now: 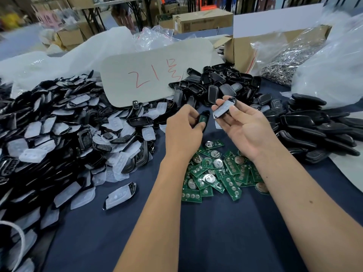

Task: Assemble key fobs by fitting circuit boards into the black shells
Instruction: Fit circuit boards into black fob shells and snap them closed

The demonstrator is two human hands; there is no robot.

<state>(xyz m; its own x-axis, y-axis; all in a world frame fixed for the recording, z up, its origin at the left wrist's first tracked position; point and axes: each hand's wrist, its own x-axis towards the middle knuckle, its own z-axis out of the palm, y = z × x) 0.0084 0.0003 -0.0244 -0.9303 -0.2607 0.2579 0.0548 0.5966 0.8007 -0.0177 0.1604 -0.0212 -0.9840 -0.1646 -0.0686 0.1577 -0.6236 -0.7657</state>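
My left hand (183,130) grips a black shell with a green circuit board (203,119) seated in it. My right hand (243,126) pinches another shell half with a translucent button pad (224,108), tilted up to the right, just beside the left hand's piece. Below both hands a heap of green circuit boards (218,171) lies on the dark blue table. Black empty shells (216,85) are piled behind the hands.
A large pile of shell fronts with white pads (64,130) covers the left. Closed black fobs (314,130) are stacked on the right. One padded shell (119,196) lies alone at front left. A grey card with red writing (155,75), a cardboard box (241,50) and plastic bags stand behind.
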